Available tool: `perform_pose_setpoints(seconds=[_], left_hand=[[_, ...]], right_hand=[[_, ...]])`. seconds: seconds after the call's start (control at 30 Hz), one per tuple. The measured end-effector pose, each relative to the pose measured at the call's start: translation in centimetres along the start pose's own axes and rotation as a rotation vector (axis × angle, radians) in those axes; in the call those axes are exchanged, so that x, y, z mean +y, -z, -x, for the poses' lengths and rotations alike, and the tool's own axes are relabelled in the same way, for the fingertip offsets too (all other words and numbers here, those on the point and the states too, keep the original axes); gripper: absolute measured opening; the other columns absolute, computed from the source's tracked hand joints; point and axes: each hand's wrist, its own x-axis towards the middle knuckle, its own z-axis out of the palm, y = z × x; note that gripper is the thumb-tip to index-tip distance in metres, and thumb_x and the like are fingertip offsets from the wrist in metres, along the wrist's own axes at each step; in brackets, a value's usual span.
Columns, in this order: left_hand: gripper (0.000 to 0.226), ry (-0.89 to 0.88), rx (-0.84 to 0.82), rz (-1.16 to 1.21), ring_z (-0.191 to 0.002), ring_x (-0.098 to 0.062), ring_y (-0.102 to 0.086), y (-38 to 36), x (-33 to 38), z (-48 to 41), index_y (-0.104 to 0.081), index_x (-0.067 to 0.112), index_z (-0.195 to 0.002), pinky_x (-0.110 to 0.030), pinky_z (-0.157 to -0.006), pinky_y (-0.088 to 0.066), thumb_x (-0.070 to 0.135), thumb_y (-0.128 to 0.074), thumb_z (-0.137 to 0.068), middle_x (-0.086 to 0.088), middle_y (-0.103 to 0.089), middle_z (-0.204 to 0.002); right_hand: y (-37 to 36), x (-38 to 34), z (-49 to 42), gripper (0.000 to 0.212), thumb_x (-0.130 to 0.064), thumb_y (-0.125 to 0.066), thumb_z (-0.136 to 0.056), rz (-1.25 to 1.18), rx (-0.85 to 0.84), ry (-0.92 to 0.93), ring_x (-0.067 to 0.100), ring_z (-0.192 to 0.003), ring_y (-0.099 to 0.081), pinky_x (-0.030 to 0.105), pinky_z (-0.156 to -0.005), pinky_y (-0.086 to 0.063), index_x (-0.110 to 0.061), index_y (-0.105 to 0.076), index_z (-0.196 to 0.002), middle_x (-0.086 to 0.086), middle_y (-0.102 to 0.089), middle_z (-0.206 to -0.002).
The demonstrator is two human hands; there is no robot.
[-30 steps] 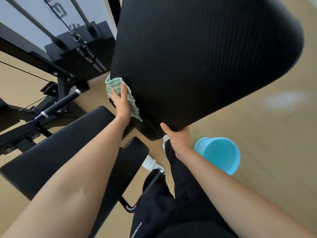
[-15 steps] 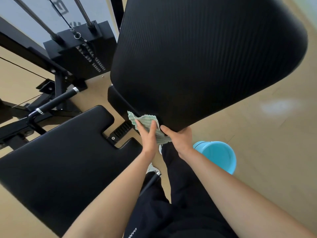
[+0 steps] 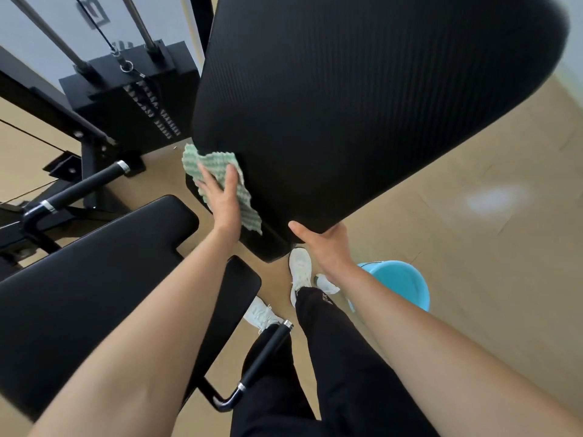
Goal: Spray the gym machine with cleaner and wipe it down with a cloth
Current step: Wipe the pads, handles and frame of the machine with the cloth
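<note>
Both arms reach forward, left hand (image 3: 224, 203) flat, straight fingers (image 3: 232, 182) pressing the cloth (image 3: 217, 163), right hand (image 3: 326, 246) gripping the pad (image 3: 347, 105) edge, thumb on top.

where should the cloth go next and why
Probably sweep the cloth up along the pad: the left hand presses it flat at the pad's lower left edge, the right hand grips the bottom edge, and most of the pad lies above.

A round light-blue plastic bucket (image 3: 400, 282) is seen standing on the smooth tan floor (image 3: 473, 247), just beside white laced sneakers (image 3: 301, 269). Black trousers (image 3: 340, 357) are seen above the sneakers. A pale, blurred patch of reflected light (image 3: 492, 198) is seen on the floor, well apart from the bucket.
</note>
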Motion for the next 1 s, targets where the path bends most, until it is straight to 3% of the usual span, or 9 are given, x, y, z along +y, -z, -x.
perform_pose_setpoints(seconds=[0.13,0.23,0.3,0.4,0.43,0.53,0.63,0.83,1.0], left_hand=[[0.125,0.104,-0.08,0.002,-0.16,-0.024,0.006,-2.0,-5.2,6.0,0.013,0.04,-0.162,-0.06,-0.127,-0.009,0.092,-0.055,-0.07,0.002,0.013,-0.173],[0.134,0.199,-0.147,0.089,-0.158,-0.023,-0.012,-3.2,-8.1,9.7,0.014,0.041,-0.161,-0.049,-0.125,-0.022,0.093,-0.061,-0.064,0.004,0.003,-0.173],[0.132,0.231,-0.143,0.161,-0.154,-0.02,-0.025,-3.4,-9.1,10.4,0.012,0.038,-0.163,-0.039,-0.118,-0.032,0.086,-0.067,-0.068,0.003,-0.009,-0.172],[0.116,0.255,-0.134,0.225,-0.152,-0.022,-0.031,-3.0,-9.9,9.2,0.01,0.038,-0.163,-0.035,-0.113,-0.037,0.071,-0.067,-0.083,0.003,-0.016,-0.171],[0.114,0.266,-0.128,0.248,-0.153,-0.023,-0.031,-2.6,-10.0,8.2,0.009,0.038,-0.163,-0.036,-0.115,-0.036,0.069,-0.066,-0.084,0.002,-0.017,-0.171],[0.131,0.289,-0.097,0.209,-0.155,-0.027,-0.026,-1.0,-10.0,4.9,0.007,0.042,-0.162,-0.053,-0.125,-0.024,0.089,-0.067,-0.065,-0.001,-0.014,-0.172],[0.139,0.265,-0.091,0.196,-0.154,-0.03,-0.027,0.5,-10.1,1.8,0.008,0.043,-0.162,-0.059,-0.124,-0.023,0.094,-0.067,-0.057,-0.002,-0.015,-0.172],[0.125,0.174,-0.076,0.185,-0.149,-0.025,-0.036,1.0,-9.0,2.8,0.004,0.038,-0.164,-0.047,-0.122,-0.031,0.08,-0.068,-0.07,0.002,-0.027,-0.168],[0.113,0.265,-0.106,0.248,-0.14,-0.017,-0.045,-1.2,-12.8,7.7,0.008,0.035,-0.164,-0.038,-0.112,-0.043,0.06,-0.072,-0.087,0.003,-0.03,-0.166]], right_hand=[[-0.4,0.7,-0.4,0.037,-0.021,-0.09,-0.078,-0.012,0.053,0.035,-0.004,-0.093,-0.071,0.013,-0.082,-0.055,-0.029,-0.067,-0.106,-0.014,-0.074,-0.101],[-0.7,1.4,-0.4,0.046,-0.027,-0.092,-0.076,-0.013,0.076,0.025,-0.002,-0.096,-0.071,0.017,-0.084,-0.057,-0.023,-0.065,-0.113,-0.009,-0.075,-0.107],[-0.8,1.6,-0.2,0.052,-0.03,-0.092,-0.076,0.003,0.078,0.029,-0.003,-0.097,-0.07,0.015,-0.084,-0.055,-0.02,-0.064,-0.118,-0.008,-0.073,-0.11],[-0.8,1.7,-0.2,0.044,-0.021,-0.09,-0.079,-0.035,0.078,0.047,-0.009,-0.093,-0.069,0.009,-0.079,-0.052,-0.023,-0.064,-0.114,-0.012,-0.072,-0.106],[-0.8,1.8,-0.2,0.04,-0.018,-0.089,-0.079,-0.046,0.073,0.053,-0.011,-0.09,-0.069,0.008,-0.078,-0.052,-0.026,-0.064,-0.109,-0.014,-0.072,-0.103],[-0.8,2.1,-0.3,0.04,-0.018,-0.088,-0.08,-0.035,0.067,0.078,-0.013,-0.09,-0.067,0.006,-0.078,-0.05,-0.027,-0.063,-0.11,-0.018,-0.07,-0.103],[-0.8,2.8,-0.5,0.041,-0.021,-0.087,-0.082,-0.027,0.071,0.105,-0.012,-0.094,-0.067,0.006,-0.082,-0.05,-0.027,-0.061,-0.113,-0.019,-0.07,-0.105],[-2.5,6.1,-0.5,0.052,-0.029,-0.089,-0.079,0.057,0.083,0.082,0.004,-0.106,-0.066,0.017,-0.087,-0.054,-0.026,-0.057,-0.12,-0.009,-0.068,-0.115],[-4.3,8.8,-1.2,0.043,-0.029,-0.085,-0.084,0.183,0.065,0.049,0.012,-0.113,-0.063,0.008,-0.084,-0.049,-0.018,-0.062,-0.119,-0.005,-0.067,-0.114]])
